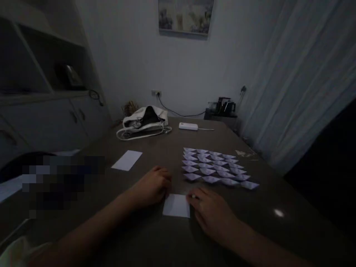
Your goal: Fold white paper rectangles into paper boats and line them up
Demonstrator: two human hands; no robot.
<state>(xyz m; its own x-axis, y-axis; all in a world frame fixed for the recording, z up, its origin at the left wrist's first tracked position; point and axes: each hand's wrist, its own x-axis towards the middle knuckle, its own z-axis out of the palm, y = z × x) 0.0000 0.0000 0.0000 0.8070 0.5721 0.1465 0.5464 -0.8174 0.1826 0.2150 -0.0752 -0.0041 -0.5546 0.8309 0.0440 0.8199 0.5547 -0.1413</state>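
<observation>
A small white sheet of paper (176, 206) lies flat on the dark table (155, 237) between my hands. My left hand (151, 187) rests at the sheet's upper left corner with its fingers curled onto the paper's edge. My right hand (213, 213) lies at the sheet's right edge, fingertips pressing on that edge. Just beyond my right hand, several folded paper boats (215, 167) stand in neat rows.
A second white sheet (127, 160) lies to the left. A white bag (143, 122) and a white power bank (188, 126) with a cable sit at the far end. Cabinets stand on the left, a curtain on the right. A blurred patch covers the left.
</observation>
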